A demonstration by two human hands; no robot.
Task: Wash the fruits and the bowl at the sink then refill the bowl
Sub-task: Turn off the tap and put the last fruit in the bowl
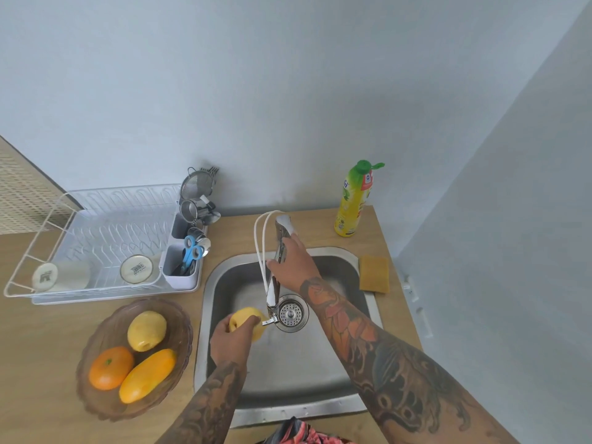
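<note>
My left hand (232, 341) grips a yellow apple (253, 318) over the steel sink (333, 408), just below the tap's spout. My right hand (293, 264) is wrapped around the chrome tap (278, 277) near its handle. No water stream is plainly visible. On the counter left of the sink stands a brown glass bowl (105, 408). It holds a second yellow apple (146, 330), an orange (110, 367) and a yellow mango (148, 374).
A white dish rack (48, 225) with two cups and a cutlery holder with scissors (191, 251) stands at the back left. A dish soap bottle (354, 200) stands behind the sink, with a yellow sponge (374, 273) at its right rim. The wall is close on the right.
</note>
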